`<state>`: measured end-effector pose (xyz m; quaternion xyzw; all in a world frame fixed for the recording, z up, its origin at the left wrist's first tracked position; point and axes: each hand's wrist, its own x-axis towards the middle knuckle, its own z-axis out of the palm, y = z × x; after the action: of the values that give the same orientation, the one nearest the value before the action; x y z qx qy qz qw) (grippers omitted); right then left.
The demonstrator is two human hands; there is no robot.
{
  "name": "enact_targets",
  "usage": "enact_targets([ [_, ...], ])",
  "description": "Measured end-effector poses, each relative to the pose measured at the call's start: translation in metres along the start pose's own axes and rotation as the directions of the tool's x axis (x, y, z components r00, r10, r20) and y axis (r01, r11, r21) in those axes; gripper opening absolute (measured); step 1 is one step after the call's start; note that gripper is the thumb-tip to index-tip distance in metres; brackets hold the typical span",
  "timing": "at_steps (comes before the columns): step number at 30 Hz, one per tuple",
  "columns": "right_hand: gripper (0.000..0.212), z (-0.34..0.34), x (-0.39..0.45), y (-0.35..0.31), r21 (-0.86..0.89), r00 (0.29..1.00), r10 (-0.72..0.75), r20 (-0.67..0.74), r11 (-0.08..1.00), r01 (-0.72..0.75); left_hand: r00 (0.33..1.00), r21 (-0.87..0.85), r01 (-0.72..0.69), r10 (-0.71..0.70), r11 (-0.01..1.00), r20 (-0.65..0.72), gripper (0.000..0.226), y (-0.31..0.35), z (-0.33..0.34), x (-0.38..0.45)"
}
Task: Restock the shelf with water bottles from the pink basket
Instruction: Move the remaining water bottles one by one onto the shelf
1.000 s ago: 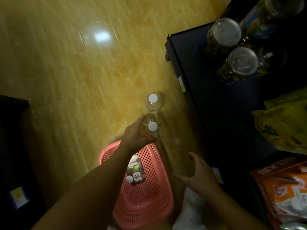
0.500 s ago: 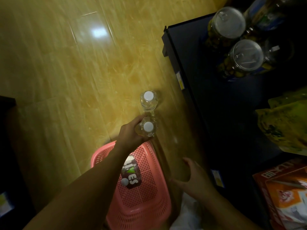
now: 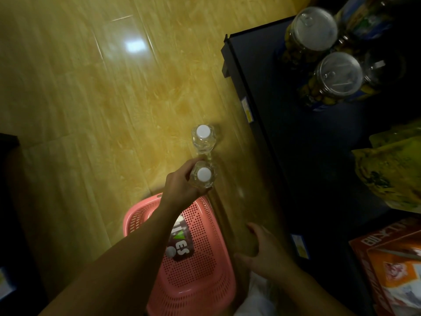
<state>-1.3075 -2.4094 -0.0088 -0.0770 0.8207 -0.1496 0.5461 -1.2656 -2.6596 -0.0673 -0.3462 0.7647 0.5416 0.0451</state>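
Left hand (image 3: 180, 185) grips one upright bottle (image 3: 203, 177) beside another (image 3: 203, 137); right hand (image 3: 268, 252) spread; one bottle (image 3: 180, 241) left in the basket (image 3: 200, 281).

Three water bottles with white caps: one upright on the floor (image 3: 203, 139) just beyond the pink basket (image 3: 200, 277), one (image 3: 203, 176) at the basket's far rim, one with a dark label (image 3: 178, 244) lying inside the basket. One pink basket, two hands: left (image 3: 182, 185) over the basket's far end, right (image 3: 266, 252) just right of the basket. One dark shelf (image 3: 284, 142) right of the basket, carrying two clear-lidded jars (image 3: 313, 30) (image 3: 337, 75) at its far end, one yellow bag (image 3: 391, 169) nearer, one orange box (image 3: 396, 265) nearest; further jars behind too dark to count.
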Motion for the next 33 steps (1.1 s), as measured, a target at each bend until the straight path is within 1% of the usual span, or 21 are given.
enact_targets([
  [2, 0.102, 0.000, -0.002, -0.002, -0.005, 0.999, -0.005, 0.032, 1.000, 0.005, 1.000, -0.005, 0.003, -0.003, 1.000, -0.007, 0.073, 0.002, 0.000, 0.000],
  [3, 0.110, -0.001, -0.004, -0.004, 0.005, 0.999, -0.013, 0.045, 1.000, 0.012, 1.000, -0.014, 0.010, -0.010, 1.000, -0.013, 0.072, 0.003, 0.000, 0.000],
  [5, 0.135, -0.003, -0.008, -0.007, 0.025, 0.998, -0.043, 0.048, 0.999, 0.042, 1.000, -0.028, 0.019, -0.020, 0.999, -0.022, 0.071, 0.005, -0.001, -0.002],
  [6, 0.138, -0.004, -0.010, -0.008, 0.027, 0.998, -0.051, 0.040, 0.998, 0.050, 0.999, -0.032, 0.023, -0.023, 0.999, -0.024, 0.071, 0.006, -0.002, -0.003],
  [8, 0.122, -0.004, -0.015, -0.010, 0.029, 0.999, -0.052, 0.013, 0.998, 0.052, 0.999, -0.039, 0.024, -0.026, 0.999, -0.037, 0.070, 0.010, -0.004, -0.006],
  [10, 0.117, -0.006, -0.022, -0.012, 0.043, 0.998, -0.056, -0.007, 0.997, 0.056, 0.999, -0.041, 0.018, -0.019, 0.999, -0.044, 0.071, 0.016, -0.009, -0.011],
  [13, 0.117, -0.012, -0.032, -0.020, 0.036, 0.998, -0.067, -0.016, 0.997, 0.067, 0.999, -0.032, 0.012, -0.013, 0.999, -0.033, 0.068, 0.025, -0.018, -0.018],
  [18, 0.118, -0.022, -0.050, -0.034, 0.024, 0.996, -0.076, -0.041, 0.997, 0.077, 1.000, -0.009, -0.016, 0.016, 1.000, -0.022, 0.071, 0.044, -0.034, -0.029],
  [23, 0.121, -0.034, -0.078, -0.053, 0.001, 0.994, -0.086, -0.074, 0.996, 0.086, 0.999, -0.015, -0.029, 0.029, 0.999, -0.041, 0.064, 0.072, -0.058, -0.046],
  [27, 0.125, -0.049, -0.104, -0.073, -0.012, 0.988, -0.109, -0.109, 0.994, 0.108, 0.998, -0.028, -0.034, 0.033, 0.999, -0.050, 0.067, 0.099, -0.080, -0.066],
  [31, 0.122, -0.062, -0.129, -0.094, -0.013, 0.987, -0.108, -0.115, 0.994, 0.107, 0.997, -0.004, -0.057, 0.057, 0.998, -0.048, 0.071, 0.127, -0.102, -0.086],
  [33, 0.125, -0.070, -0.141, -0.106, -0.019, 0.985, -0.135, -0.106, 0.991, 0.134, 0.997, 0.000, -0.063, 0.063, 0.998, -0.049, 0.071, 0.141, -0.111, -0.095],
])
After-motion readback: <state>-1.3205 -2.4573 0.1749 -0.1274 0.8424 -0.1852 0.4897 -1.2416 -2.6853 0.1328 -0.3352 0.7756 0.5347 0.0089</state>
